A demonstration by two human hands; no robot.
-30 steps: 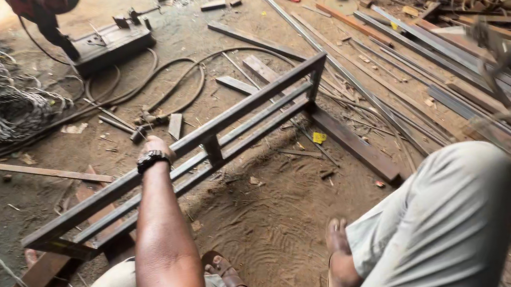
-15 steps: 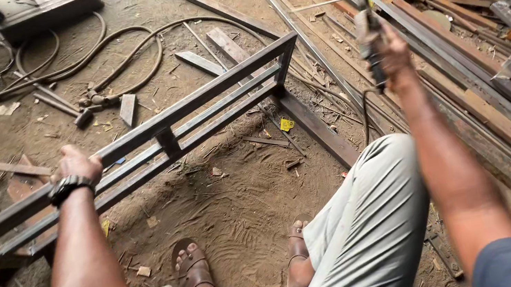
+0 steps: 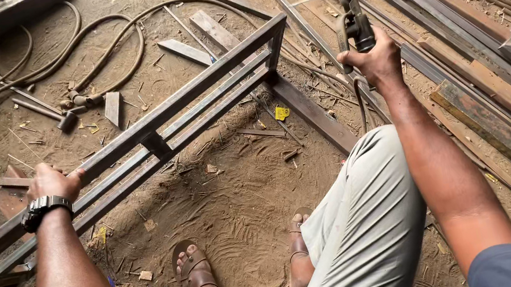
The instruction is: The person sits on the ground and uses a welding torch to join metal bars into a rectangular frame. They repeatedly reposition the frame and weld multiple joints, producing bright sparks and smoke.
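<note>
Head view shows your left hand [image 3: 52, 184] at nine o'clock, closed around the top rail of the long steel frame [image 3: 191, 95], which runs from eight toward one o'clock. Your right hand [image 3: 377, 59], at two o'clock, grips a dark welding electrode holder [image 3: 352, 18] above the rusty bars [image 3: 507, 99].

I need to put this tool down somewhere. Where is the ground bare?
Bare dirt lies between the metal frame and the sandalled feet. Right of the right hand steel bars crowd the ground; beyond the frame, hoses and scraps.
</note>
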